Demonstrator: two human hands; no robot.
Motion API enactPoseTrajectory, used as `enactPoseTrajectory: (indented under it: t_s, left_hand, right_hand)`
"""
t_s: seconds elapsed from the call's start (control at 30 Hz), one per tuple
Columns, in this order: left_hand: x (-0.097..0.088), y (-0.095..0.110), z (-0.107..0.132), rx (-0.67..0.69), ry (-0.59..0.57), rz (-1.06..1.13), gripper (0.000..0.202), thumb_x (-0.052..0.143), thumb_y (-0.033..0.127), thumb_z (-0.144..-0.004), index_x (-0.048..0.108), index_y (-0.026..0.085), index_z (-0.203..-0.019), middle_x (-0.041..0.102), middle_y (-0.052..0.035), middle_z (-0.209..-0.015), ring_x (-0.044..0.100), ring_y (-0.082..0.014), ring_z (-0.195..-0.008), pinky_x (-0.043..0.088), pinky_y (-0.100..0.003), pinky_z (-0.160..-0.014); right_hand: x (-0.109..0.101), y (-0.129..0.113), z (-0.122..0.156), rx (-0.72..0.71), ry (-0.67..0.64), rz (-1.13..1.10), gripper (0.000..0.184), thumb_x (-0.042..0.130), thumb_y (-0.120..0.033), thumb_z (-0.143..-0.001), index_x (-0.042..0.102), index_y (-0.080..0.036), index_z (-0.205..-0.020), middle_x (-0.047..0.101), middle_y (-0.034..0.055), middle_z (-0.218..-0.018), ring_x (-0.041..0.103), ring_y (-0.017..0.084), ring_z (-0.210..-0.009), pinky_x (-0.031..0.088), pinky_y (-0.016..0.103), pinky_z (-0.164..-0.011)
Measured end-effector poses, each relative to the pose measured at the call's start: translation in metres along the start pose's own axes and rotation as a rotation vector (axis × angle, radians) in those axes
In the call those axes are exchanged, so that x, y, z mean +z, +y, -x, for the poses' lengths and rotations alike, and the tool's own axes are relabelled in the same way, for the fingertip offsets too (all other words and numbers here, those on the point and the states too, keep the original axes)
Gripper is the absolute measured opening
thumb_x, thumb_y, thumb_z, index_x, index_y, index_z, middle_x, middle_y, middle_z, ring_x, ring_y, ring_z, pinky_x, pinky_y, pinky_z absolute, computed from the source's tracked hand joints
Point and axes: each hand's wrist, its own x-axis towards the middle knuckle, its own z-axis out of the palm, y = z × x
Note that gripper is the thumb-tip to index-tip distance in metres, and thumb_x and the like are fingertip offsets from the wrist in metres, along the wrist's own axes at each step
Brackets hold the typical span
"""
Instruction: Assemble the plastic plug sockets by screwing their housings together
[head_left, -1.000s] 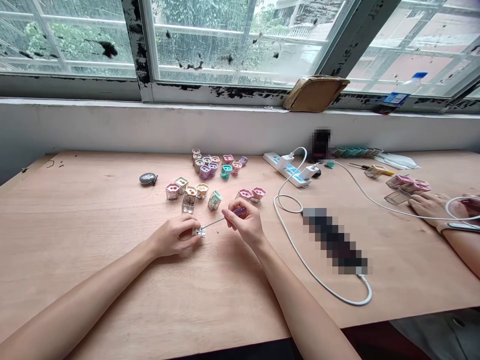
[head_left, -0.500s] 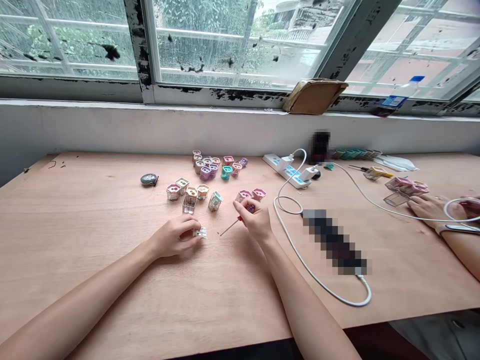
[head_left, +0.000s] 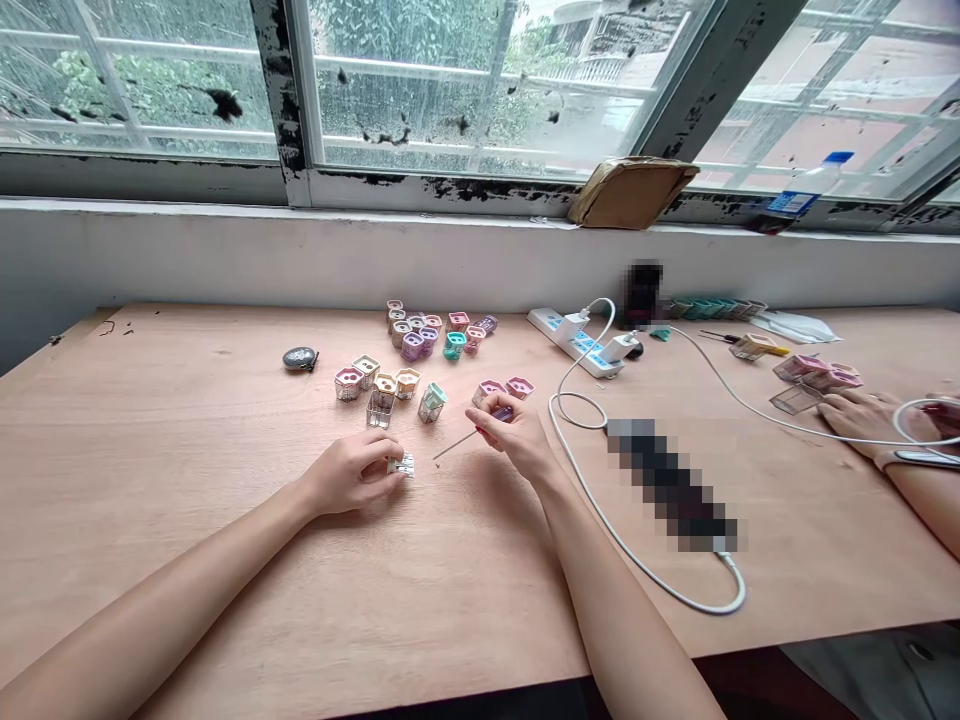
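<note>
My left hand (head_left: 351, 474) rests on the wooden table (head_left: 187, 560), its fingers pinched on a small clear plastic part (head_left: 402, 464). My right hand (head_left: 514, 432) is closed around a small screwdriver (head_left: 466, 438) with a purple handle. Its metal tip points left toward the clear part, a short gap away. Several small pastel socket pieces (head_left: 390, 382) stand in a row just beyond my hands. Two pink ones (head_left: 504, 388) sit right behind my right hand.
More pastel pieces (head_left: 439, 331) cluster farther back. A dark oval object (head_left: 298, 358) lies at the left. A white power strip (head_left: 576, 340) with chargers and a white cable (head_left: 637, 560) lies to the right. Another person's hand (head_left: 862, 412) rests at the far right, by pink pieces (head_left: 817, 368).
My right hand has drawn the screwdriver back to the right, away from the clear part; its tip no longer touches it. My left hand has stayed put.
</note>
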Motion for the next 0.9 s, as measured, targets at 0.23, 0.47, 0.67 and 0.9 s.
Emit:
enactPoseTrajectory:
  t_s: [0.23, 0.47, 0.67, 0.9]
  left_hand:
    - [0.000, -0.001, 0.000, 0.016, 0.003, -0.019, 0.013, 0.058, 0.027, -0.094, 0.065, 0.018, -0.102, 0.066, -0.0079, -0.096, 0.061, -0.0179, -0.083, 0.049, -0.029, -0.074]
    - [0.000, -0.001, 0.000, 0.003, 0.003, -0.010, 0.013, 0.058, 0.025, -0.093, 0.065, 0.018, -0.101, 0.067, -0.0082, -0.097, 0.062, -0.0182, -0.084, 0.050, -0.029, -0.075]
    - [0.000, 0.000, -0.001, -0.004, -0.002, -0.008, 0.013, 0.059, 0.025, -0.093, 0.065, 0.019, -0.102, 0.067, -0.0076, -0.096, 0.064, -0.0183, -0.084, 0.051, -0.029, -0.076]
    - [0.001, -0.001, -0.001, -0.006, -0.016, -0.013, 0.013, 0.059, 0.026, -0.094, 0.065, 0.019, -0.102, 0.066, -0.0073, -0.096, 0.063, -0.0186, -0.085, 0.050, -0.029, -0.076]
  right_hand:
    - [-0.005, -0.004, -0.003, -0.001, 0.075, -0.177, 0.049, 0.091, -0.049, -0.063, 0.055, -0.019, -0.074, 0.049, -0.0036, -0.067, 0.036, 0.006, -0.048, 0.028, 0.021, -0.041]
    - [0.003, -0.001, 0.001, -0.098, 0.111, -0.095, 0.047, 0.080, -0.059, -0.076, 0.058, -0.018, -0.078, 0.049, -0.0017, -0.068, 0.033, 0.007, -0.048, 0.024, 0.023, -0.042]
    - [0.006, -0.003, 0.007, -0.126, 0.052, -0.051, 0.052, 0.068, -0.069, -0.082, 0.054, -0.020, -0.079, 0.050, -0.0001, -0.069, 0.033, 0.008, -0.046, 0.023, 0.024, -0.041]
    - [0.009, 0.001, 0.008, -0.163, 0.021, 0.087, 0.048, 0.066, -0.065, -0.085, 0.054, -0.020, -0.075, 0.049, -0.0005, -0.062, 0.037, 0.010, -0.048, 0.025, 0.024, -0.042]
